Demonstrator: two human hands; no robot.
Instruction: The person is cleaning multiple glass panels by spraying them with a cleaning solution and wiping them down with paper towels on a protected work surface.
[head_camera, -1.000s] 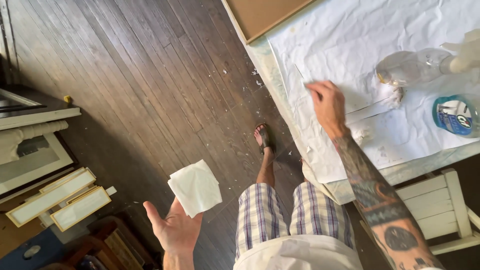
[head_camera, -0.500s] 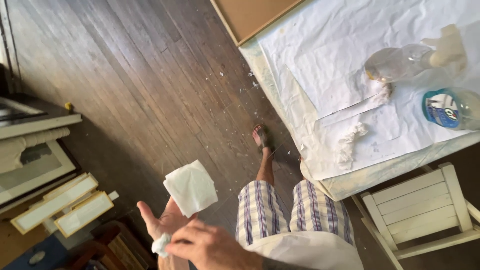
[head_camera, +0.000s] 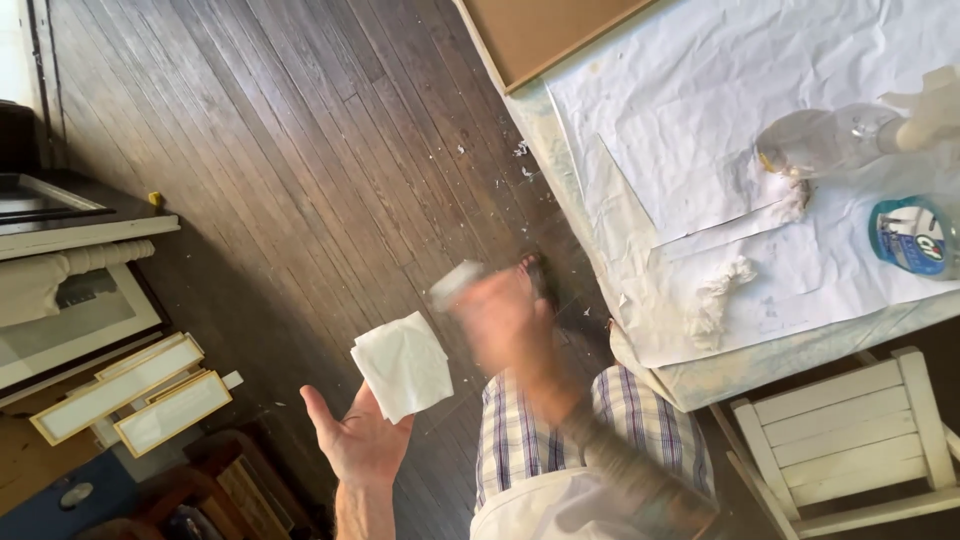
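A folded white paper napkin (head_camera: 402, 365) is held on the open left hand (head_camera: 357, 440), low in the middle. The blurred right hand (head_camera: 497, 315) beside it is wrapped around a small white wad (head_camera: 455, 282).

Open room is found over the dark wooden floor (head_camera: 300, 150) ahead. To the right, passage is blocked by the paper-covered table (head_camera: 640, 390), where spray bottles (head_camera: 830, 140) stand. To the left, passage is narrowed by stacked picture frames (head_camera: 130, 395).
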